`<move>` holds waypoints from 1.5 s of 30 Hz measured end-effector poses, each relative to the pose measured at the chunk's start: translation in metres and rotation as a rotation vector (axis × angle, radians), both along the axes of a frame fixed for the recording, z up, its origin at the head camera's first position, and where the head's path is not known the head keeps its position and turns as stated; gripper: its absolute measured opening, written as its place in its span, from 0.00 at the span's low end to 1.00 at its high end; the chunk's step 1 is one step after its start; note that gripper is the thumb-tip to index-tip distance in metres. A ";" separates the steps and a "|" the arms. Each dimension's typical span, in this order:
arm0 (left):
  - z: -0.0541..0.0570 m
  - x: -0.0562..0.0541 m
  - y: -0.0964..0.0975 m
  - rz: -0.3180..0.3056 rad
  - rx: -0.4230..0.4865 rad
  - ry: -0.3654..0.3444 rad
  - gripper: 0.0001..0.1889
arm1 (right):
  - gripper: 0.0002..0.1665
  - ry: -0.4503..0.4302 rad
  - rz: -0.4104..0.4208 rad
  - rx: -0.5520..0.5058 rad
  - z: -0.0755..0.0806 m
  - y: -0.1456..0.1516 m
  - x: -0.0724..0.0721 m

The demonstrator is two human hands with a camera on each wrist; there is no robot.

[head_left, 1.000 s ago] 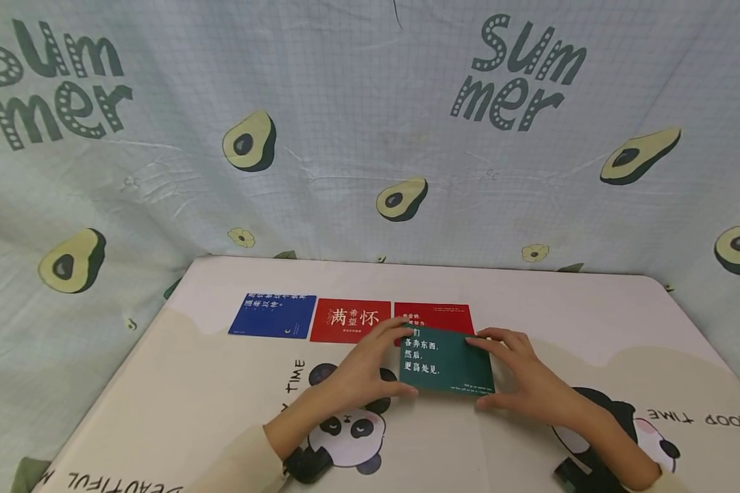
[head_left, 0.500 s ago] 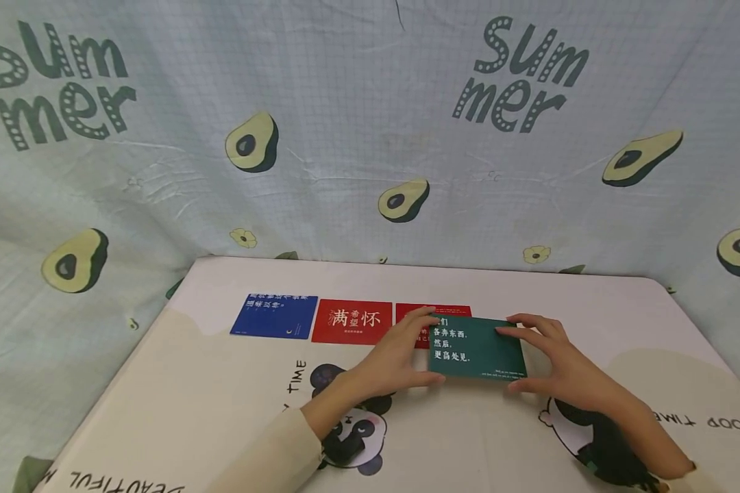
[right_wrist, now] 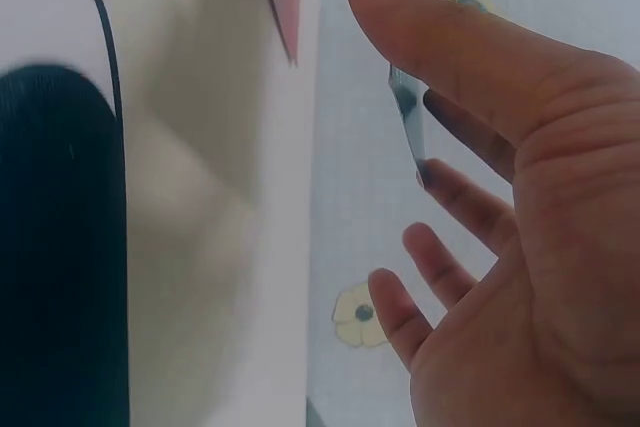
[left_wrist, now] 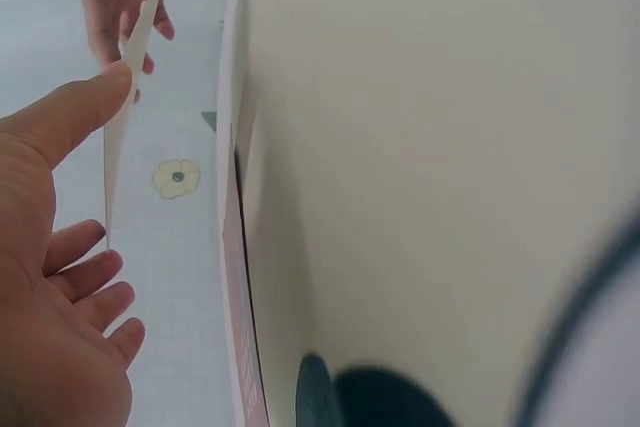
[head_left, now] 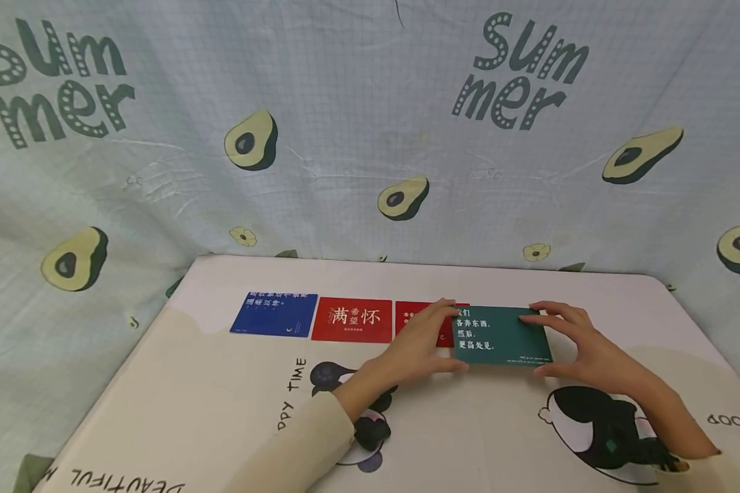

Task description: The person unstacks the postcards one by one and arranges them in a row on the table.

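Note:
A dark green card (head_left: 502, 335) with white Chinese writing is held between both hands, raised off the tabletop. My left hand (head_left: 416, 349) pinches its left edge, thumb below and fingertips above. At the other end, my right hand (head_left: 582, 346) pinches the right edge. Both wrist views show the card nearly edge-on, its pale back (left_wrist: 118, 157) facing the left wrist camera. Behind the left fingers lies a red card (head_left: 407, 313), partly covered by the hand and the green card. Left of it are another red card (head_left: 351, 320) with large white characters and a blue card (head_left: 274, 315).
The three cards lie in a row near the far side of a cream table (head_left: 191, 383) printed with pandas and lettering. A pale cloth (head_left: 321, 137) with avocados and "Summer" lettering hangs right behind the table's back edge.
Both hands have carried the green card to the right and farther from me, so it now covers only the right part of the second red card. The cards in the row have not moved.

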State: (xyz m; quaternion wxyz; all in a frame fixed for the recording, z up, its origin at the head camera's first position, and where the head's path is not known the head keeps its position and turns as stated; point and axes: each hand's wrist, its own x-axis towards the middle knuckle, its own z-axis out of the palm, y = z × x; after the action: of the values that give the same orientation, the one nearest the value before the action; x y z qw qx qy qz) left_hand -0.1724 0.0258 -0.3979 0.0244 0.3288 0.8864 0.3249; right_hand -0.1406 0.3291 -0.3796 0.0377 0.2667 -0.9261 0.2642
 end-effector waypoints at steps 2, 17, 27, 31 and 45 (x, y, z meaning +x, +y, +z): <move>0.000 -0.003 0.004 0.005 -0.008 0.009 0.44 | 0.46 -0.005 -0.008 0.007 0.000 0.004 -0.004; 0.004 -0.025 0.038 0.029 -0.195 0.104 0.44 | 0.45 -0.026 -0.012 0.014 -0.004 0.031 -0.024; -0.002 -0.035 0.055 0.020 -0.308 0.135 0.43 | 0.45 -0.109 -0.055 0.017 -0.012 0.043 -0.032; -0.006 -0.038 0.059 0.029 -0.349 0.135 0.43 | 0.44 -0.127 -0.048 0.003 -0.018 0.047 -0.035; -0.012 -0.044 0.068 0.028 -0.427 0.099 0.41 | 0.41 -0.173 -0.036 0.020 -0.027 0.052 -0.042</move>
State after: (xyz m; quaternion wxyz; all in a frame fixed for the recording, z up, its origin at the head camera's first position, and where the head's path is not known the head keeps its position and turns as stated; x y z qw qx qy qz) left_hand -0.2168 0.0939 -0.4100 0.0455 0.3193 0.9397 0.1136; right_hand -0.1824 0.3808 -0.4069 -0.0403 0.2265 -0.9331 0.2764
